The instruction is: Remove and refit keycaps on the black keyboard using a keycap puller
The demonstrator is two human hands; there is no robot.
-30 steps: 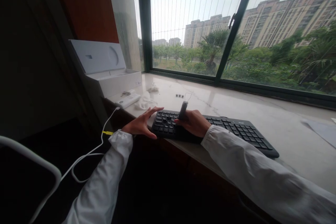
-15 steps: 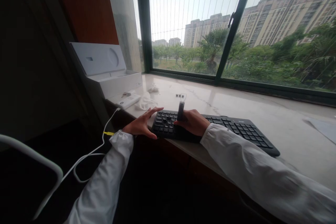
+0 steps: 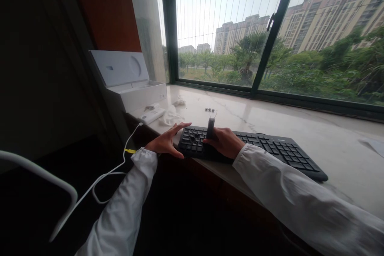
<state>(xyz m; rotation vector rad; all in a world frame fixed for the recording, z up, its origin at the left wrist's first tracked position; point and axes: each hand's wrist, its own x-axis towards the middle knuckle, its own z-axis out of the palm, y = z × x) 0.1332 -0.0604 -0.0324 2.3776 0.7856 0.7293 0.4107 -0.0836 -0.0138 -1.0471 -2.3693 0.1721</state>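
Note:
A black keyboard (image 3: 270,150) lies along the front edge of a pale stone windowsill (image 3: 315,132). My left hand (image 3: 166,142) rests open against the keyboard's left end, fingers spread, thumb under its front corner. My right hand (image 3: 224,142) is closed on a dark keycap puller (image 3: 210,127) with a wire loop on top, held upright over the keys on the left part of the keyboard. Three small loose keycaps (image 3: 209,109) sit on the sill just behind the keyboard.
An open white box (image 3: 132,80) stands at the sill's left end. Beside it lie a white power bank (image 3: 151,115) with a white cable (image 3: 120,164) hanging down, and crumpled tissue (image 3: 170,117). A white chair rail (image 3: 39,168) is at the lower left. A window runs behind.
The keycap puller has tipped from a slight lean to upright in my right hand. My view has shifted a little; both hands stay at the keyboard.

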